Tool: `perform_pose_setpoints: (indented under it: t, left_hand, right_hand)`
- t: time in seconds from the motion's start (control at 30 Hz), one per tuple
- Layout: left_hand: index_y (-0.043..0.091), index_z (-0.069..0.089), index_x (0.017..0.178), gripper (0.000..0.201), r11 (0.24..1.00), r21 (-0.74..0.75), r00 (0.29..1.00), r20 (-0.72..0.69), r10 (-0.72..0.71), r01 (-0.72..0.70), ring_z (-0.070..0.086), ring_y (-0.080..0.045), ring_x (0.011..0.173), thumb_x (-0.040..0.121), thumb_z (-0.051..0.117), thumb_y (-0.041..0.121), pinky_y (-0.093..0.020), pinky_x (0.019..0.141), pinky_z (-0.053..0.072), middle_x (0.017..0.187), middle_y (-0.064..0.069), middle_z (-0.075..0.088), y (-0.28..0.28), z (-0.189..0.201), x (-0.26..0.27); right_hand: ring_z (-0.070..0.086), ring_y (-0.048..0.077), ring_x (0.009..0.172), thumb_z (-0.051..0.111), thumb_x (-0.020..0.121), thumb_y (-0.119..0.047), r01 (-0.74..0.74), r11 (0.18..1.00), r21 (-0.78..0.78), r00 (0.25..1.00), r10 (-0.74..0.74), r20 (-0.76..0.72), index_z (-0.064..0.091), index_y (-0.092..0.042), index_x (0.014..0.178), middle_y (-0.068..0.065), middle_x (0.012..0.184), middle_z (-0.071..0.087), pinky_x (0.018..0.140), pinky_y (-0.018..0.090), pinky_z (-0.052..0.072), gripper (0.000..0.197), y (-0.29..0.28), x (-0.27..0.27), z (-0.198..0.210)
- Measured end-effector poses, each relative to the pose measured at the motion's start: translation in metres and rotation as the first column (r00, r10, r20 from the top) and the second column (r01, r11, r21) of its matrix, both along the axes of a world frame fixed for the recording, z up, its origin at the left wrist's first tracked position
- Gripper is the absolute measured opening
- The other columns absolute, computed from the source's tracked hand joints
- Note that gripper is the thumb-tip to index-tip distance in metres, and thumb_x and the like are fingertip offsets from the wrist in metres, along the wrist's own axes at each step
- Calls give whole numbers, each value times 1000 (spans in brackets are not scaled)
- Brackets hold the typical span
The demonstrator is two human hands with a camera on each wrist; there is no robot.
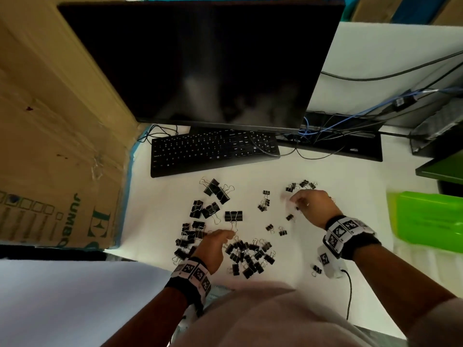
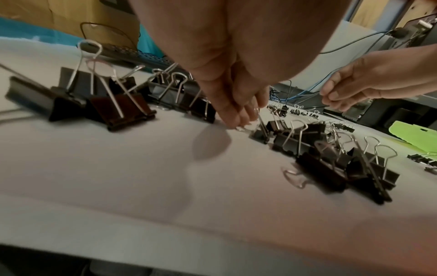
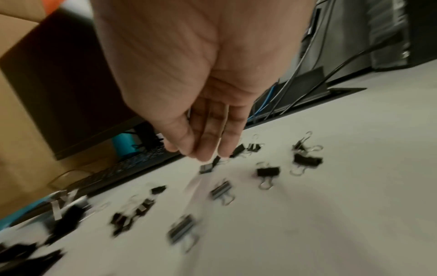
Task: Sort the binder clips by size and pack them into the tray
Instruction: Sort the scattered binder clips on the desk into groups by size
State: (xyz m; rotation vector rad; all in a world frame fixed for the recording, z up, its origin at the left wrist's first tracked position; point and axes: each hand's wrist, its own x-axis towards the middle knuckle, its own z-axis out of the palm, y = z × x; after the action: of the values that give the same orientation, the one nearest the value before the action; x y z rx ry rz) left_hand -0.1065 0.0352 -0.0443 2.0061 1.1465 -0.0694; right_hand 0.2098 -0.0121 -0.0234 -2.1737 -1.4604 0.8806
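Note:
Black binder clips lie in groups on the white table (image 1: 338, 221): large clips (image 1: 216, 190) at the back left, a medium pile (image 1: 250, 257) near me, small clips (image 1: 265, 202) to the right. My left hand (image 1: 231, 236) reaches down at the medium pile's edge. In the left wrist view its fingertips (image 2: 236, 119) pinch the wire handle of a medium clip (image 2: 260, 134). My right hand (image 1: 294, 201) hovers over the small clips. A small clip (image 3: 205, 168) hangs blurred just under its fingertips (image 3: 203, 155), seemingly held by its handle. The green tray (image 1: 426, 216) sits at the right.
A black keyboard (image 1: 213, 151) and dark monitor (image 1: 200, 63) stand behind the clips. A cardboard box (image 1: 50, 146) walls the left side. Cables (image 1: 325, 126) and electronics crowd the back right. One small clip (image 1: 317, 269) lies by my right wrist.

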Motion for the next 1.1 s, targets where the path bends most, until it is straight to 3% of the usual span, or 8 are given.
perform_pose_setpoints:
  t: [0.2,0.33,0.43,0.53,0.63,0.73,1.0,1.1]
  left_hand:
    - [21,52,126,60,1000,-23,1000,7,16,-16,53,-7,108,84,32,-16,-20,92,44,125,3,56,7,-2,11]
    - [20,53,125,55,1000,0,1000,15,16,-16,55,-10,109,85,34,-12,-27,95,48,125,0,57,10,-1,16]
    - [16,53,126,54,1000,18,1000,18,-4,4,56,-12,109,84,36,-13,-30,97,48,125,-2,57,9,0,21]
    - [17,53,126,53,1000,5,1000,19,-2,2,55,-13,113,86,36,-12,-31,100,47,127,-3,57,9,-1,26]
    - [19,53,125,46,1000,7,999,31,-4,4,56,-11,112,90,37,-7,-31,99,47,125,-2,57,9,0,30]
    - [18,54,123,38,1000,21,997,75,-13,11,55,-10,111,95,37,1,-24,97,45,125,-1,58,7,0,31]
    - [16,58,120,32,993,107,988,143,-58,43,57,-12,107,95,39,6,-20,93,45,119,-1,61,5,-3,27]
    - [16,58,119,32,993,109,988,142,-55,40,57,-10,106,95,40,5,-20,93,46,119,-1,61,3,-4,24]
  right_hand:
    - [53,30,111,50,83,3,204,978,31,966,-207,154,57,-13,118,11,120,53,90,34,47,39,16,47,-20]
    - [41,31,124,52,89,-7,-19,1000,-20,972,23,234,40,-24,138,8,143,36,100,43,43,53,24,45,-35]
    - [42,31,121,52,88,-3,-204,975,-93,914,223,339,29,-31,143,9,147,31,95,42,47,66,32,33,-43]
    - [43,30,119,59,79,9,-278,951,-134,867,308,391,36,-28,140,8,142,36,84,40,52,75,35,26,-47]
    - [51,29,107,60,85,-2,-232,971,-62,908,239,344,53,-22,128,7,121,54,77,41,54,48,34,25,-50]
    - [59,31,95,60,88,-10,-108,994,31,963,97,252,67,-13,111,10,104,64,81,39,52,25,33,27,-44]
    - [64,25,85,60,86,-3,85,995,47,994,-88,67,73,-10,98,9,98,69,79,34,52,19,17,32,-17]
    - [64,26,87,57,87,-3,49,997,-56,993,-42,109,70,-12,104,10,102,69,78,30,50,23,14,29,-15]
